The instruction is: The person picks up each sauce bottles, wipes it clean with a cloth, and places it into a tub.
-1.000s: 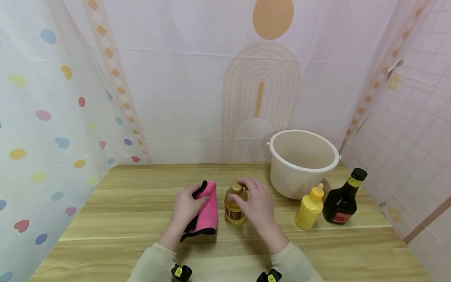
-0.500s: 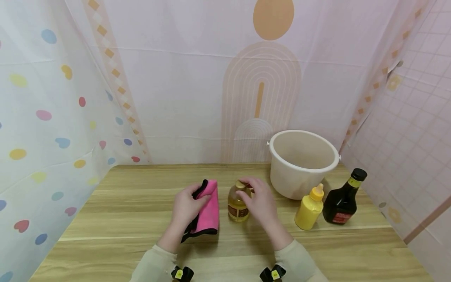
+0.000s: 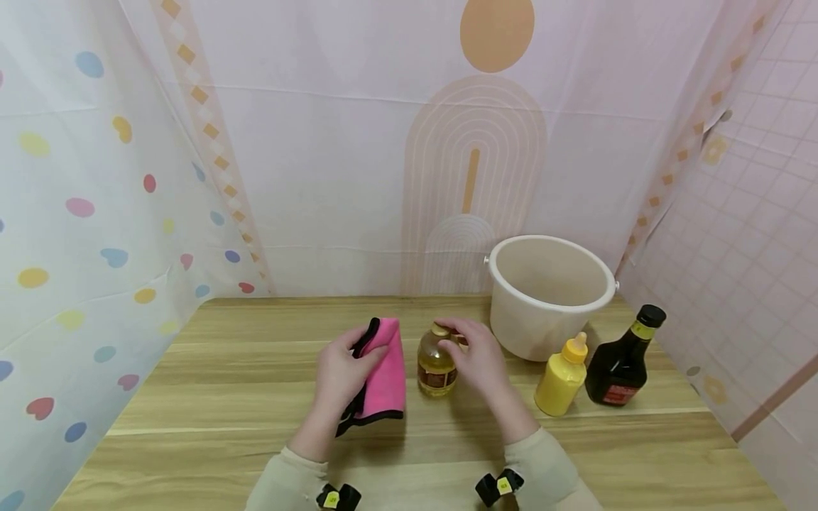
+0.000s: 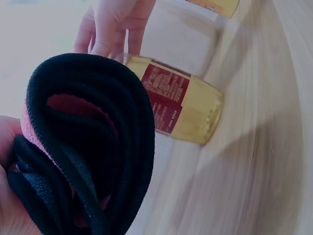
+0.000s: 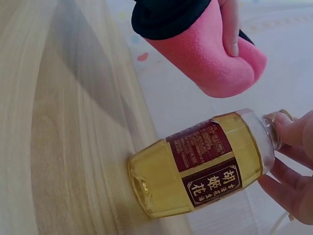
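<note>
My left hand (image 3: 341,369) grips a folded pink cloth (image 3: 386,369) with black edging, its rolled layers facing the camera in the left wrist view. Just right of it is a small bottle of golden oil (image 3: 437,365) with a dark red label. My right hand (image 3: 476,355) pinches this bottle at its neck, thumb on the near side, as the right wrist view shows. The bottle's base is right at the wooden tabletop (image 5: 83,147). A gap separates cloth and bottle.
A white bucket (image 3: 511,319) stands at the back right. In front of it are a yellow squeeze bottle (image 3: 557,383) and a dark sauce bottle (image 3: 618,369) with a black cap. A patterned curtain (image 3: 319,177) hangs behind the table.
The oil bottle has shifted a little to the right and away, with my right hand. My left hand and the cloth have moved slightly right and up in the head view.
</note>
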Demonstrator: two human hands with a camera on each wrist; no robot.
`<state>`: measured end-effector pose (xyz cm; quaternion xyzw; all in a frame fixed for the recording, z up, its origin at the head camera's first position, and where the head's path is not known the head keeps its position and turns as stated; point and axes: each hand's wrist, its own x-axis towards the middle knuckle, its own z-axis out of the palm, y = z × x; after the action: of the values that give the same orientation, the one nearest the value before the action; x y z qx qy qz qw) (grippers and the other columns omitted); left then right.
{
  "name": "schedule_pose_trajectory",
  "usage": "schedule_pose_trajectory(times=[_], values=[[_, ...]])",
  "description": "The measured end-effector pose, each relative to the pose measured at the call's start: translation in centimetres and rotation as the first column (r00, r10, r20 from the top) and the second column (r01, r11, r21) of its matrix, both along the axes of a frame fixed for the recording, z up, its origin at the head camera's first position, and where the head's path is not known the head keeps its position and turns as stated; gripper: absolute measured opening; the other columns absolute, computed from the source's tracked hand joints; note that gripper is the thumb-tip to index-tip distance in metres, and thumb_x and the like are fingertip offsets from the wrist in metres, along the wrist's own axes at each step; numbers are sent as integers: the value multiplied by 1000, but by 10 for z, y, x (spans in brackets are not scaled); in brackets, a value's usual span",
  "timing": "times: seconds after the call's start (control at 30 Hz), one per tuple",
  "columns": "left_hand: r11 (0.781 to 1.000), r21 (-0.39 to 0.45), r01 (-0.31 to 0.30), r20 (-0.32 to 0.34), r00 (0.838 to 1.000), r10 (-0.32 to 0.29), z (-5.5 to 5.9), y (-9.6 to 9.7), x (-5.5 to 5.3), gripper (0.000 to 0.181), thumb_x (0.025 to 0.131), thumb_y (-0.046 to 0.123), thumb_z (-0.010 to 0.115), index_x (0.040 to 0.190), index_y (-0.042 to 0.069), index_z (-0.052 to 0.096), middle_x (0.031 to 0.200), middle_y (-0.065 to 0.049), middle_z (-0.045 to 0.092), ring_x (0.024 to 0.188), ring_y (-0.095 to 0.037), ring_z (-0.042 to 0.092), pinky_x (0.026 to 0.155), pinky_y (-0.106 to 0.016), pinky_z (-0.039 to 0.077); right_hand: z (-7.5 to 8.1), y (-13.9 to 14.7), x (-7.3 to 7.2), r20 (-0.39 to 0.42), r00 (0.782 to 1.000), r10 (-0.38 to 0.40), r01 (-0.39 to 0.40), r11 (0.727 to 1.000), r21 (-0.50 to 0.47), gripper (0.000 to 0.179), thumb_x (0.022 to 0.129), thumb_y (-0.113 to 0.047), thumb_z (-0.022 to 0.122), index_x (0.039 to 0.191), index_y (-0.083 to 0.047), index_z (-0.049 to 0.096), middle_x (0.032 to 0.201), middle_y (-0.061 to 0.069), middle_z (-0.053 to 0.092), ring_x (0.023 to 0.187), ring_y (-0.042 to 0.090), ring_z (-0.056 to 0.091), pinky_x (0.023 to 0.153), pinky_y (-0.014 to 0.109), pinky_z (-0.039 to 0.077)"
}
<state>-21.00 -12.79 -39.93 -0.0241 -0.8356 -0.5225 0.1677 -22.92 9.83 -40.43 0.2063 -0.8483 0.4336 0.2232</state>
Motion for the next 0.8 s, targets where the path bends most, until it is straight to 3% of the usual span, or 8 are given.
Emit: schedule_pose_trajectory(times=[0.2,0.43,0.63,0.8], values=[[999,46,19,7,1000,-19,4,7,3,39,81,14,82,119,8,72,108,-14,71,77,-20,65,66,-31,54,-2,1,-4,39,996,79,-76,995,-66,36,84,2,73,119,-7,70,114,11,68,105,28,63,89,43,54],[995,96,31,-17,999,-29,9,18,1,39,81,14,82,118,10,73,107,-11,72,76,-19,66,64,-31,54,-2,1,-5,55,993,101,-96,992,-82,35,85,3,72,119,-6,69,115,10,67,106,28,63,89,38,54],[989,129,72,-122,991,-56,13,34,-2,40,80,11,82,119,13,73,112,-8,71,85,-21,68,68,-33,56,-2,1,-5,68,992,106,-99,990,-99,35,85,4,72,119,-4,69,116,12,67,107,29,62,89,40,54],[997,32,74,-278,958,-63,9,46,-4,40,79,4,82,117,9,73,106,-10,72,90,-24,67,75,-41,55,-4,1,-6,48,994,103,-97,989,-110,35,85,5,72,119,-3,69,116,13,67,107,29,62,89,42,54]])
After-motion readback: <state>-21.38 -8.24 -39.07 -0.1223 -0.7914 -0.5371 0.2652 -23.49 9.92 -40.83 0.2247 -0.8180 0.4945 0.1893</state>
